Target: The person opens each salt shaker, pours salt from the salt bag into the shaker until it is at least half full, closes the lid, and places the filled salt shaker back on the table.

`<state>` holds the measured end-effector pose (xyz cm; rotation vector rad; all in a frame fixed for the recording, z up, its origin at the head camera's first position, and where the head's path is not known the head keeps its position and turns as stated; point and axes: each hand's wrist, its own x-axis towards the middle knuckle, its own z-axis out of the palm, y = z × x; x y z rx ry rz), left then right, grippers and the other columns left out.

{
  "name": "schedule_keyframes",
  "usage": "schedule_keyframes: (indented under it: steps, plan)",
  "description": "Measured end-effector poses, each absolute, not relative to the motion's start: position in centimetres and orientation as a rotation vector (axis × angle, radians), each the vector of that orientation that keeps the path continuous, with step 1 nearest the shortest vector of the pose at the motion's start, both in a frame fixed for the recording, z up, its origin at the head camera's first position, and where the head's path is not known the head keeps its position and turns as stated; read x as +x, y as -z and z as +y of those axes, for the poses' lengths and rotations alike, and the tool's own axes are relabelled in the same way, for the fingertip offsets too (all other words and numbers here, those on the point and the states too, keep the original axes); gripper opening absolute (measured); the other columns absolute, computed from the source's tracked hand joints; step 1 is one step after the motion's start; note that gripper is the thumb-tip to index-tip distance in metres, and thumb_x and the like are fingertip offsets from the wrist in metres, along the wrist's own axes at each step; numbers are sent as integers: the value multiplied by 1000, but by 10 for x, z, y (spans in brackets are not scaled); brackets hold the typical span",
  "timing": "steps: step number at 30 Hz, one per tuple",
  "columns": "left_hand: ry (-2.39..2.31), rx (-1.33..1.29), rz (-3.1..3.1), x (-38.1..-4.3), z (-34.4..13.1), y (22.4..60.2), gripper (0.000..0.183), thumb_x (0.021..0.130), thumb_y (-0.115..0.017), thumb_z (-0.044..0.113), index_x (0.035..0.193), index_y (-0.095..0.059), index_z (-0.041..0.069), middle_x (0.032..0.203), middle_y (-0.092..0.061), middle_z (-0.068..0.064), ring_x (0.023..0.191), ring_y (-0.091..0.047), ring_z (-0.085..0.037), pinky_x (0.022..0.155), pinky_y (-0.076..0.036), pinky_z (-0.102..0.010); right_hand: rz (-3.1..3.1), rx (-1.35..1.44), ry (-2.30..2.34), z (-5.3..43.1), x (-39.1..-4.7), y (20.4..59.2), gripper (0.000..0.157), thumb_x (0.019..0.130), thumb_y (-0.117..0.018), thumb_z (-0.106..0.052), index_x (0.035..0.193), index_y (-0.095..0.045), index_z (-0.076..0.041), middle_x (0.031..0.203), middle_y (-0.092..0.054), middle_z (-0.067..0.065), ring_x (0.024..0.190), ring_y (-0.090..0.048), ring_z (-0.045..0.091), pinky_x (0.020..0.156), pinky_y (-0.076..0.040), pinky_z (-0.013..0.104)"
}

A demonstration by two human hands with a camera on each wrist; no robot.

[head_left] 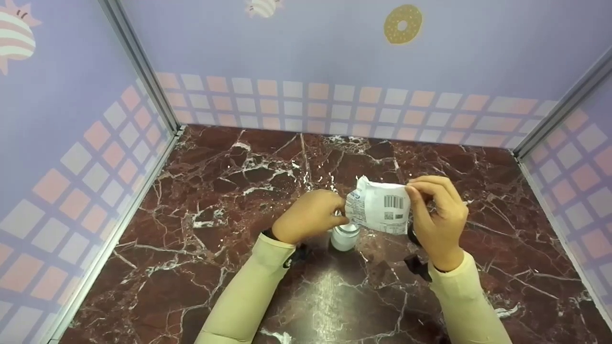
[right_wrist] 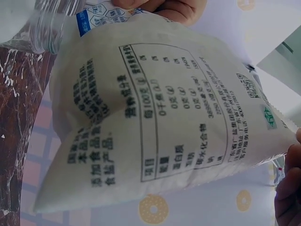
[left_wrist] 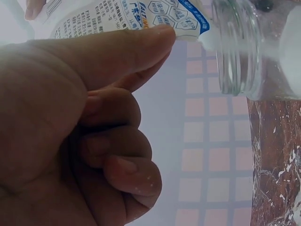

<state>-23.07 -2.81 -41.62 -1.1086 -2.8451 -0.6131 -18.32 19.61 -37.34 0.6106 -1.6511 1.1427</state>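
A white printed bag of salt (head_left: 377, 205) is held tilted over a glass jar (head_left: 345, 239), its lower left end at the jar's mouth. My left hand (head_left: 311, 215) pinches that end between thumb and forefinger, the other fingers curled in. At the opposite upper end, my right hand (head_left: 440, 217) pinches the bag's edge between thumb and fingers. In the left wrist view, white salt (left_wrist: 209, 43) runs from the bag's blue-edged corner into the threaded jar mouth (left_wrist: 230, 52). More white salt (left_wrist: 292, 56) lies inside the jar.
White grains are scattered on the dark red marbled tabletop (head_left: 229, 205) behind the jar. Lilac panels with a tile pattern (head_left: 318, 91) enclose the table at the back, left and right. Black straps (head_left: 418, 266) sit at both wrists.
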Motion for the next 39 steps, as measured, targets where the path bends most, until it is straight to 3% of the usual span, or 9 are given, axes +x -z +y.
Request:
schedule_keyframes:
  steps: [12,24,39]
  plan:
    - [572,-1103,-2848,-230,-30,414,30,85,-68,38,68,-55,17,67,-55,8,61,-50,-10,60,-44,-27,-1634,628,-1157,192,-178,368,7,78,-72,4,75,-66,8,82,-65,18,67,-57,13,60,-44,16]
    - [592,-1097,-2868,-230,-32,410,18,85,-67,35,80,-67,18,80,-64,9,70,-56,-9,68,-48,-27,-1632,637,-1179,187,-169,357,7,79,-70,8,75,-65,11,79,-63,22,54,-50,8,53,-42,13]
    - [573,-1101,-2859,-227,-32,409,22,85,-68,37,75,-63,18,74,-60,10,66,-54,-8,66,-47,-26,-1636,628,-1175,196,-180,371,5,78,-71,7,76,-67,8,82,-65,18,57,-52,7,54,-43,14]
